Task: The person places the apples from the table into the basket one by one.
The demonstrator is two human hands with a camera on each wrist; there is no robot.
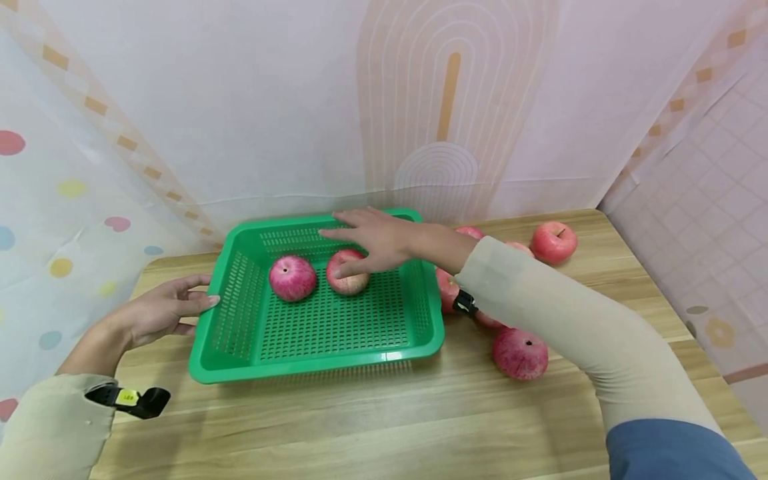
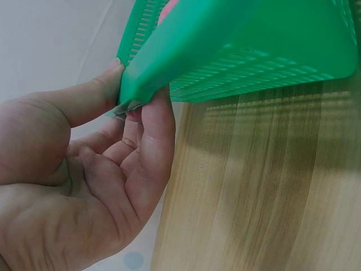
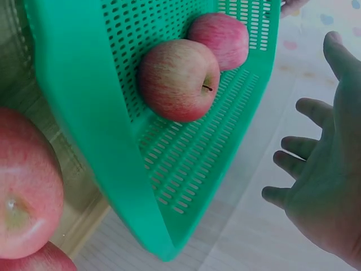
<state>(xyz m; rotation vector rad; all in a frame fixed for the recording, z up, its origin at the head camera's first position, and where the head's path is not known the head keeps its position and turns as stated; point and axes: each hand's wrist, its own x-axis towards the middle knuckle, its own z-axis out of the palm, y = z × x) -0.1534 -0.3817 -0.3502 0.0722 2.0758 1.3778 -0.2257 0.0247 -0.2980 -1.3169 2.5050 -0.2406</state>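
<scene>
A green plastic basket (image 1: 318,367) with slotted walls stands on the wooden table. Two apples lie inside it: a darker red apple (image 1: 292,278) on the left and a paler, streaked apple (image 1: 351,283) beside it. My left hand (image 1: 165,310) pinches the basket's left rim; in the left wrist view the thumb (image 2: 96,96) is on top and the fingers curl beneath. Over the basket, my right hand (image 1: 384,243) spreads its fingers above the paler apple, partly covering it in the head view. The right wrist view shows that hand (image 3: 321,164) holding nothing, apart from both apples.
Right of the basket several more apples lie on the table (image 1: 360,427), some hidden under the right forearm. One dark red apple (image 1: 520,353) sits nearer the front, and another apple (image 1: 555,243) at the back right. A patterned wall covering (image 1: 270,100) rises behind the table.
</scene>
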